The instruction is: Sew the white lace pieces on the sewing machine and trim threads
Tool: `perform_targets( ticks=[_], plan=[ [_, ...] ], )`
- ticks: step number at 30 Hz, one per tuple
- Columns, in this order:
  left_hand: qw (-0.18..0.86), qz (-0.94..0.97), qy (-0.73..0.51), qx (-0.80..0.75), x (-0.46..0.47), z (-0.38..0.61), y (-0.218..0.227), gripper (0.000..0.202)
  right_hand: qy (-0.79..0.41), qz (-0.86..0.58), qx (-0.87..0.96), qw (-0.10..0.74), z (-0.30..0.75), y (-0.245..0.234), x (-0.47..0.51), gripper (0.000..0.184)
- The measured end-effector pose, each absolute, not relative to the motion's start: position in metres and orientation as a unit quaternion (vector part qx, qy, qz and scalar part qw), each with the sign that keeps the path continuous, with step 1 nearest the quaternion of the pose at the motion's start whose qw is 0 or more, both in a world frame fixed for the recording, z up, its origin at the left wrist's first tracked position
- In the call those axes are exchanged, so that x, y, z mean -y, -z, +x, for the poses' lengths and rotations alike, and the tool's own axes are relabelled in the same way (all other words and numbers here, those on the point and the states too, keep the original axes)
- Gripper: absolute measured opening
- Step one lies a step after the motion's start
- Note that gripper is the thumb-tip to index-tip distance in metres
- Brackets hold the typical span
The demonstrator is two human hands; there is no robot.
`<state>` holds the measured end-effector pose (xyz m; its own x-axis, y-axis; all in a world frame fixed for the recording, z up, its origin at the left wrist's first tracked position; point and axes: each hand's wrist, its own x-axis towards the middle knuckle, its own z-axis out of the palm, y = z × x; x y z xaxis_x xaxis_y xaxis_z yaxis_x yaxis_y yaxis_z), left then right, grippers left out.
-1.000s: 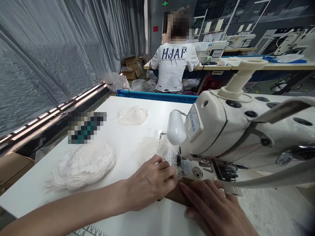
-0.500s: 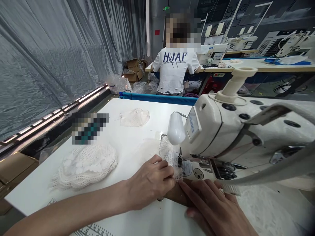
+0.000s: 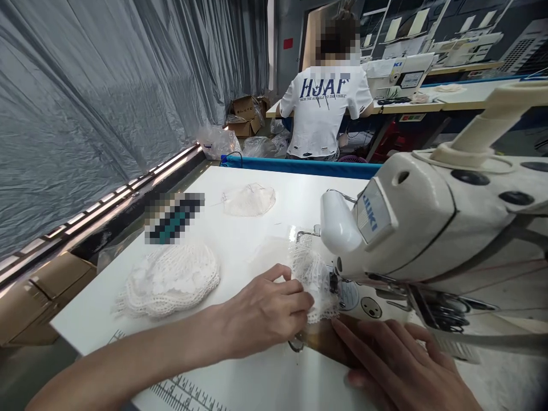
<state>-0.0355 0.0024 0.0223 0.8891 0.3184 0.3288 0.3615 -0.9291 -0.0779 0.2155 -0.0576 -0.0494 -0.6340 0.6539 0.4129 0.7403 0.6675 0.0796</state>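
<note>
A white lace piece (image 3: pixel 315 282) lies on the sewing machine's bed, its right side by the needle area. My left hand (image 3: pixel 272 308) comes in from the left, fingers curled closed on the lace's left edge. My right hand (image 3: pixel 398 359) lies flat, fingers stretched out, with the index fingertip at the lace's lower edge. Between the hands, under the lace, shows a brown strip (image 3: pixel 325 341). The white sewing machine (image 3: pixel 411 211) stands at the right, with a white lamp (image 3: pixel 340 221) on its head. Its needle tip is too small to make out.
A stack of white lace pieces (image 3: pixel 171 279) sits left on the white table (image 3: pixel 240 382). Farther back lies a pale sheer piece (image 3: pixel 249 200). Ruler markings (image 3: pixel 184 394) run along the front. A person (image 3: pixel 323 111) sits beyond, facing away. Cardboard boxes (image 3: pixel 40 297) stand at the left.
The view has turned right and moved closer to the machine, so most things look shifted. Both hands keep nearly the same places at the lace, with more of the lace showing between them.
</note>
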Motion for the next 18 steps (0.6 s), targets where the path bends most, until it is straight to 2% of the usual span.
perform_targets(
  ticks=[4,8,15,18],
  plan=[
    [0.072,-0.971,0.182,0.14,-0.004,-0.034,-0.018,0.025,0.125,-0.382,0.9,0.169,0.217,0.045,0.056,0.038],
    [0.079,-0.978,0.154,0.113,-0.005,-0.036,-0.018,0.022,0.127,-0.371,0.905,0.167,0.214,0.038,0.058,0.035],
    [0.009,-0.982,0.131,0.137,-0.001,-0.034,-0.018,0.008,0.096,-0.415,0.89,0.164,0.205,0.035,0.065,0.038],
    [-0.018,-0.976,0.145,0.16,0.001,-0.029,-0.014,0.03,0.106,-0.401,0.896,0.161,0.207,0.033,0.064,0.036]
  ],
)
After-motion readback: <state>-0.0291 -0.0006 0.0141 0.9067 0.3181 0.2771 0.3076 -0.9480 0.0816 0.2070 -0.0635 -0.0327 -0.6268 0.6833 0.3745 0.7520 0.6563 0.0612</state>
